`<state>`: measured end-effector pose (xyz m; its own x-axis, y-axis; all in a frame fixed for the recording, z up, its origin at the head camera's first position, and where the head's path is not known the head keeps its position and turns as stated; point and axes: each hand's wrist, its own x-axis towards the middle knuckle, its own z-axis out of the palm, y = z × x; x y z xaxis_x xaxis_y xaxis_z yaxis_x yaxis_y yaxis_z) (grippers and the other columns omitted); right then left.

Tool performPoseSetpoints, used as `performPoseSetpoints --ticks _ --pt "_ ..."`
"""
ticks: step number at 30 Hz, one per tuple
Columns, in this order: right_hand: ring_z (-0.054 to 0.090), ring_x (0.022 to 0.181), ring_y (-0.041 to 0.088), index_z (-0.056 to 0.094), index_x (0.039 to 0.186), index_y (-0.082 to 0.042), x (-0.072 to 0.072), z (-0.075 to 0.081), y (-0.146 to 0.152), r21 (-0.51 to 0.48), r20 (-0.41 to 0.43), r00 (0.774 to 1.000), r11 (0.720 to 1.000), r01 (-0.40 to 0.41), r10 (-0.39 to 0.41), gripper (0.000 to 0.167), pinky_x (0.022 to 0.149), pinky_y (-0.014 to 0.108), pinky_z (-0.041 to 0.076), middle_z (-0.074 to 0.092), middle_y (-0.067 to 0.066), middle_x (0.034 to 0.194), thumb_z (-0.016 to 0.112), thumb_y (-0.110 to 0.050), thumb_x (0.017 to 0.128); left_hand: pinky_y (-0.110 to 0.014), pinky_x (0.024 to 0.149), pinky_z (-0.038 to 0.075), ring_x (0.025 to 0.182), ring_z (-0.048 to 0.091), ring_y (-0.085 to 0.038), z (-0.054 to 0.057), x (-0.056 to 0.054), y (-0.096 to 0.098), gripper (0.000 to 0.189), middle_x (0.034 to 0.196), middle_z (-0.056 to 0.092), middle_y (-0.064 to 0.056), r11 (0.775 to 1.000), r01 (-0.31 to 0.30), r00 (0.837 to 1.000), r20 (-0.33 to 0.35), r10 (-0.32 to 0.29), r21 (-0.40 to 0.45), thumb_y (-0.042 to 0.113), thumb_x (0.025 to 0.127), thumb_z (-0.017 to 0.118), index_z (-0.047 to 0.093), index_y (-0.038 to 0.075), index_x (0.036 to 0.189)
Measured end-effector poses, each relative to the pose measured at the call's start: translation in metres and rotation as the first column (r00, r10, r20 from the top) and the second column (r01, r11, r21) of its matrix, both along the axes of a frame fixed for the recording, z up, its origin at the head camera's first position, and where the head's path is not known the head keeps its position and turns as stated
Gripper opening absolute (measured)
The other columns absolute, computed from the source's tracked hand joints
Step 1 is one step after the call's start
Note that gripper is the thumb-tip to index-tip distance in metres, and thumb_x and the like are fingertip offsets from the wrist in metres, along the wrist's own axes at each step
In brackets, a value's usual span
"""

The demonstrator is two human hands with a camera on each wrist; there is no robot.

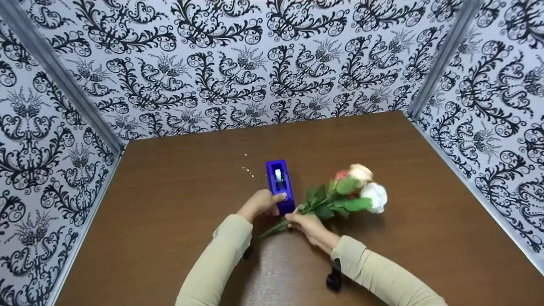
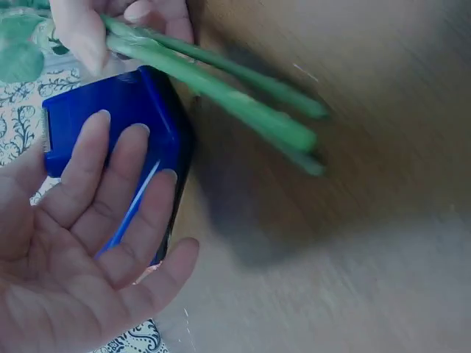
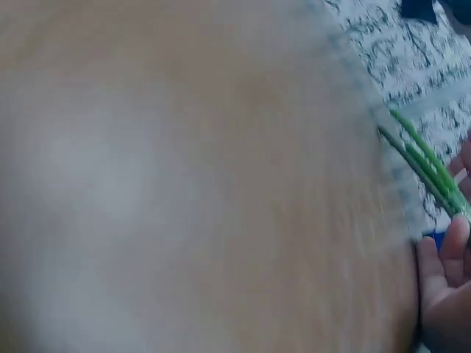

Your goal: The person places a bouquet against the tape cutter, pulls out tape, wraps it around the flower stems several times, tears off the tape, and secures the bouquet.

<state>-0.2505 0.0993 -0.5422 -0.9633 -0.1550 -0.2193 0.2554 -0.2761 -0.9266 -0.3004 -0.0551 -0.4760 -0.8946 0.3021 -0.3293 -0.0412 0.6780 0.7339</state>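
Observation:
A bunch of roses (image 1: 360, 193), with peach, white and red heads and green leaves, slants across the table. My right hand (image 1: 312, 227) grips it by the lower stems, whose bare green ends (image 2: 228, 95) stick out past the hand in the left wrist view. Close beside them is a blue tape dispenser (image 1: 279, 182) with a small roll in it. My left hand (image 1: 261, 202) is at the dispenser's near end, its thumb over the top. In the left wrist view its fingers (image 2: 121, 176) are loosely extended in front of the dispenser's side, palm towards the camera.
Small shiny bits (image 1: 247, 171) lie on the brown table (image 1: 191, 182) left of the dispenser. Patterned walls (image 1: 238, 63) enclose the back and both sides. A black strap end (image 1: 334, 280) hangs at the right wrist. Motion blurs the right wrist view.

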Motion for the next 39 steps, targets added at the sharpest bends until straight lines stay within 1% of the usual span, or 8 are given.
performPoseSetpoints --ticks 6,12,16,20,23,27,34,39 --pt "0.058 0.073 0.008 0.053 0.079 -0.014 0.001 0.015 0.013 -0.03 -0.157 0.975 0.986 -0.165 0.159 0.015 0.077 0.027 0.049 0.06 -0.005 0.077 0.063 -0.003 0.082 -0.031 0.063 0.049 0.062 0.058 -0.016 -0.018 0.011 -0.027 0.055 0.073 0.065 -0.011 0.964 0.158 0.982 0.073 -0.177 0.214 0.038 0.097 0.038 0.065 -0.01 0.093" --pt "0.057 0.081 0.008 0.051 0.083 -0.016 0.002 0.031 0.033 0.013 -0.356 0.886 0.95 -0.312 0.296 0.021 0.077 0.023 0.046 0.061 -0.006 0.084 0.062 0.002 0.079 -0.028 0.066 0.051 0.068 0.064 -0.012 -0.028 0.037 -0.045 0.06 0.091 0.068 -0.01 0.733 0.359 0.818 0.184 -0.545 0.578 0.037 0.101 0.024 0.048 -0.016 0.117" --pt "0.055 0.088 0.01 0.051 0.086 -0.016 0.006 0.035 0.036 -0.038 -0.407 0.858 0.933 -0.358 0.312 0.026 0.08 0.023 0.044 0.062 -0.006 0.088 0.055 0.008 0.08 -0.02 0.054 0.045 0.053 0.052 -0.003 -0.029 0.052 -0.035 0.049 0.069 0.06 0.005 0.625 0.3 0.849 0.097 -0.519 0.721 0.023 0.1 0.032 0.043 -0.025 0.108" --pt "0.055 0.083 0.009 0.055 0.091 -0.013 0.015 0.036 0.029 -0.159 -0.291 0.929 0.945 -0.285 0.23 0.022 0.075 0.022 0.043 0.061 -0.003 0.089 0.053 0.007 0.084 -0.015 0.048 0.035 0.049 0.04 0.001 -0.023 0.066 -0.019 0.033 0.059 0.048 0.008 0.729 0.336 0.937 -0.135 -0.322 0.596 0.011 0.098 0.039 0.047 -0.02 0.092" --pt "0.055 0.077 0.007 0.057 0.092 -0.011 0.023 0.037 0.021 -0.143 -0.224 0.965 0.975 -0.169 0.134 0.015 0.069 0.02 0.043 0.06 -0.001 0.087 0.057 0.002 0.085 -0.014 0.049 0.032 0.051 0.039 0.0 -0.011 0.08 -0.007 0.023 0.056 0.047 -0.006 0.823 0.338 0.927 -0.311 -0.208 0.457 0.005 0.096 0.041 0.049 -0.013 0.085" --pt "0.053 0.073 0.007 0.057 0.096 -0.003 0.031 0.041 0.011 -0.015 -0.269 0.963 0.999 -0.03 0.024 0.013 0.067 0.02 0.043 0.058 -0.001 0.087 0.06 -0.012 0.087 -0.014 0.05 0.033 0.054 0.04 -0.003 0.004 0.096 0.004 0.015 0.061 0.05 -0.023 0.859 0.318 0.897 -0.421 -0.136 0.401 -0.001 0.094 0.043 0.051 -0.013 0.089" --pt "0.047 0.072 0.013 0.052 0.102 0.011 0.047 0.048 -0.006 0.301 -0.439 0.889 0.912 0.279 -0.127 0.029 0.066 0.023 0.04 0.055 0.016 0.088 0.037 -0.013 0.099 -0.018 0.058 0.042 0.064 0.047 -0.009 -0.031 0.091 0.014 0.021 0.07 0.051 -0.009 0.866 0.467 0.703 -0.669 -0.242 0.179 0.012 0.093 0.044 0.044 -0.006 0.104" --pt "0.048 0.075 0.015 0.053 0.086 0.006 0.043 0.045 -0.012 0.344 -0.498 0.846 0.853 0.392 -0.188 0.026 0.071 0.023 0.039 0.054 0.019 0.081 0.036 -0.009 0.099 -0.022 0.057 0.046 0.065 0.054 -0.014 -0.033 0.101 0.022 0.021 0.071 0.055 -0.006 0.936 0.351 0.615 -0.75 -0.245 -0.017 0.004 0.093 0.046 0.041 -0.007 0.111"
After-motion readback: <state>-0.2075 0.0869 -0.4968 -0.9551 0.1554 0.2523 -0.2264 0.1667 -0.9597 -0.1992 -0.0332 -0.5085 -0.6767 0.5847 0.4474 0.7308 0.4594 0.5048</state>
